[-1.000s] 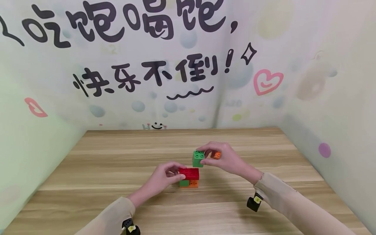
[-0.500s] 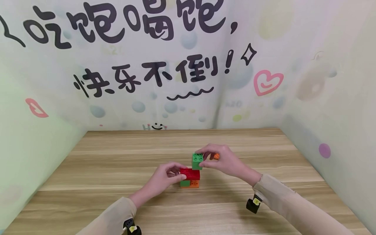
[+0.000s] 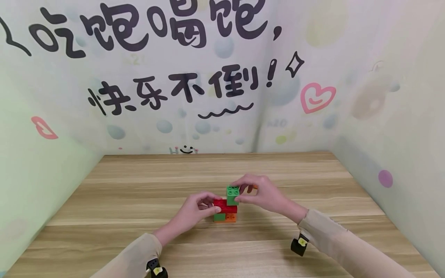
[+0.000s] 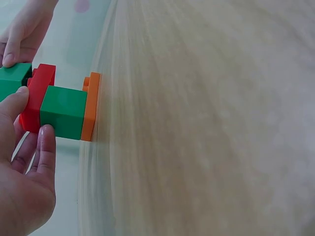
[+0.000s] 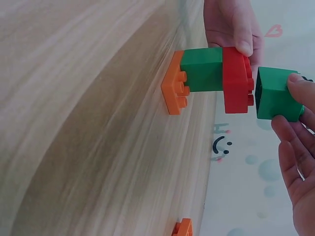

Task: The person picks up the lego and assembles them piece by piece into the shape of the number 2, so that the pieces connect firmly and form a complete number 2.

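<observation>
On the table stands a small stack of toy bricks. Its base is a flat orange brick [image 5: 171, 88], with a green brick [image 4: 63, 112] on the left half and a red brick [image 3: 229, 209] across the top. My left hand [image 3: 194, 205] pinches the red brick's left end, thumb in front and fingers behind. With thumb and fingers, my right hand [image 3: 267, 194] grips a second green brick [image 3: 232, 196], studs up. It hangs over the right half of the red brick; the right wrist view shows a narrow gap between it and the red studs.
Behind my right hand another orange brick [image 5: 183, 228] lies on the wooden table [image 3: 139, 173], mostly hidden in the head view. A printed backdrop [image 3: 222, 135] rises at the table's far edge, with pale walls on both sides.
My right hand has moved down and slightly left, lowering the green brick closer to the red brick. My left hand has stayed at the stack.
</observation>
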Demonstrator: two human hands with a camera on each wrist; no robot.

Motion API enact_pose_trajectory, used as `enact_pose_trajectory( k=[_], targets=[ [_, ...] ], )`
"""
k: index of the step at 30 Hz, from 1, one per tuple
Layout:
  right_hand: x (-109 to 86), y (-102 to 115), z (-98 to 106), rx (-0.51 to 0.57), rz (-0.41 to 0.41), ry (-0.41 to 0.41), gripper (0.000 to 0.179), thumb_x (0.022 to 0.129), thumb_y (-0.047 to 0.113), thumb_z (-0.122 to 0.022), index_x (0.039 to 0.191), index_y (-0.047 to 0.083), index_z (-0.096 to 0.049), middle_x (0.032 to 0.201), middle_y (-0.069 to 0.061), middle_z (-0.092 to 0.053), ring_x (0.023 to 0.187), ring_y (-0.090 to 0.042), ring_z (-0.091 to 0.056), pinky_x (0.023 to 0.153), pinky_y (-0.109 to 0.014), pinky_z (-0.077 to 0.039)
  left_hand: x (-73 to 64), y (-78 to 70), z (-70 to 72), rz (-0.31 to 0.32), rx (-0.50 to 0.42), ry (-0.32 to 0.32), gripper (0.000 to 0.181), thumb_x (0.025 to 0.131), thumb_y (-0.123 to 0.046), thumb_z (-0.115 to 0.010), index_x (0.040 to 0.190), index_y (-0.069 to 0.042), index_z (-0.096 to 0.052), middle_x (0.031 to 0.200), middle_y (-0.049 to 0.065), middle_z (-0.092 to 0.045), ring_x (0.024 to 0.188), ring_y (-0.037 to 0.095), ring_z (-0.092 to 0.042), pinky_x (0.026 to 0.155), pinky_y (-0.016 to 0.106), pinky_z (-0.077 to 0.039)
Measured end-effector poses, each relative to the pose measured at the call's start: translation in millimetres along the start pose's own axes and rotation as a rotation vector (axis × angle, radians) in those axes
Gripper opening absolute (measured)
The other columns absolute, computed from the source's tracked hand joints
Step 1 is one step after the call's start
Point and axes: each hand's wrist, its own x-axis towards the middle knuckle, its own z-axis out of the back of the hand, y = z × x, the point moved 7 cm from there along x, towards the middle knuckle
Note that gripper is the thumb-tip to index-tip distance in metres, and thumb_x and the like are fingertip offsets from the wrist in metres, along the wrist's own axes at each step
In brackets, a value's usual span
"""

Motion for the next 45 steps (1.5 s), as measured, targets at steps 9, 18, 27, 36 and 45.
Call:
enact_pose_trajectory(
  k=[9,18,27,36,45],
  targets=[
    [-0.9,1.0,-2.8,-0.002,0.009,-0.001,0.037,0.082,0.027,-0.08,0.118,0.022,-0.071,0.102,0.01,-0.073,0.086,-0.002,-0.065,0.074,-0.023,-0.054,0.1,0.9,-0.3,-0.011,-0.001,0.003,0.028,0.088,-0.024,-0.075,0.113,-0.014,-0.07,0.107,0.007,-0.071,0.087,0.011,-0.062,0.078,0.02,-0.055],
    [-2.4,2.1,-4.0,0.001,0.025,-0.007,0.036,0.082,0.029,-0.081,0.116,0.021,-0.071,0.103,0.008,-0.073,0.085,-0.002,-0.065,0.074,-0.033,-0.057,0.1,-0.8,0.0,-0.004,-0.005,0.003,0.027,0.089,-0.023,-0.075,0.114,-0.014,-0.07,0.108,0.007,-0.071,0.087,0.011,-0.062,0.078,0.02,-0.055],
    [-2.5,2.9,-4.7,0.004,0.054,-0.001,0.036,0.083,0.028,-0.08,0.117,0.019,-0.071,0.103,0.006,-0.073,0.085,-0.002,-0.064,0.074,-0.025,-0.057,0.2,-2.1,0.1,0.012,-0.004,-0.001,0.027,0.088,-0.022,-0.075,0.114,-0.014,-0.07,0.108,0.006,-0.071,0.088,0.012,-0.062,0.078,0.02,-0.055],
    [-4.4,0.2,-4.0,0.023,0.06,-0.017,0.024,0.095,0.021,-0.068,0.118,0.019,-0.071,0.104,0.006,-0.073,0.084,-0.002,-0.064,0.076,-0.023,-0.057,-0.1,-2.6,-0.8,0.011,-0.001,-0.003,0.027,0.088,-0.024,-0.075,0.114,-0.014,-0.07,0.108,0.006,-0.072,0.087,0.011,-0.062,0.077,0.02,-0.055],
    [-5.3,0.3,-3.9,0.047,0.046,-0.01,0.024,0.093,0.023,-0.07,0.117,0.021,-0.072,0.103,0.008,-0.072,0.084,-0.003,-0.063,0.076,-0.023,-0.056,-0.7,-1.1,-1.4,0.011,-0.001,-0.001,0.029,0.088,-0.024,-0.075,0.115,-0.014,-0.07,0.108,0.007,-0.071,0.088,0.01,-0.062,0.077,0.02,-0.055]
  ],
)
